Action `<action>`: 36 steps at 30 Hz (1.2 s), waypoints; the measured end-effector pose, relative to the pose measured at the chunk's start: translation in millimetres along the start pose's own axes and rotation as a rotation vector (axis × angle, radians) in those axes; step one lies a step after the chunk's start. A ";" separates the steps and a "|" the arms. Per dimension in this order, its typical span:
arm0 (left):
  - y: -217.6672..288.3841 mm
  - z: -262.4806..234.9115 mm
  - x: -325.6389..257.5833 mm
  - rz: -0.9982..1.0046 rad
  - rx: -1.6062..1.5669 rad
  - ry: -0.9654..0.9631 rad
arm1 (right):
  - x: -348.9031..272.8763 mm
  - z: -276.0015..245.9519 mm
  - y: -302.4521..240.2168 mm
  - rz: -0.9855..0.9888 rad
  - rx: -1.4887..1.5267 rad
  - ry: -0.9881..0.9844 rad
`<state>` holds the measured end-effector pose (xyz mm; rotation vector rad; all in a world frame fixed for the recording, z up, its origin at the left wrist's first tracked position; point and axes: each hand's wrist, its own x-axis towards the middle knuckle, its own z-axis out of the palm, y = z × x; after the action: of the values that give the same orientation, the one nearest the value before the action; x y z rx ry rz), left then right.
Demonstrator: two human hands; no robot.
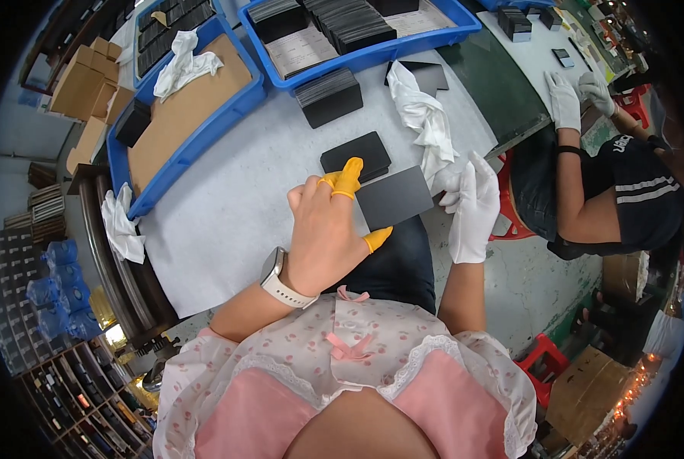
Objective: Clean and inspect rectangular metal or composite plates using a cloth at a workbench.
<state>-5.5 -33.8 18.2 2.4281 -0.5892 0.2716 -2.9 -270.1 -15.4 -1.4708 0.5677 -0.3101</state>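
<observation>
My left hand, bare with yellow finger cots on some fingertips, holds a thin dark grey rectangular plate by its edges, thumb below and a finger above. The plate is tilted over the table's near edge. To its right is my right hand in a white glove, one finger stretched up and the others partly bent beside the plate's edge. A crumpled white cloth runs down close to these fingertips; contact is unclear. Just beyond my left fingers lies a low stack of black plates.
A row of black plates stands on the white table cover. Blue trays with more plates are behind and left. A white cloth lies over the left tray. At right, a co-worker's gloved hands rest at another table.
</observation>
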 end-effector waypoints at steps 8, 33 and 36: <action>-1.6 -0.3 -0.2 0.023 -0.105 -0.142 | -6.9 26.4 -0.8 -0.034 0.110 -0.206; -20.6 3.0 1.5 0.132 -0.243 -0.098 | -15.0 17.3 -0.8 0.201 0.122 -0.301; -20.1 14.8 -2.7 0.218 -0.158 0.080 | -30.6 39.5 -1.7 -0.279 -0.463 -0.308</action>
<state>2.4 -27.7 -4.8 2.1927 -0.8096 0.3948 -6.9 -220.8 -8.4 -2.0077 0.1861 -0.1666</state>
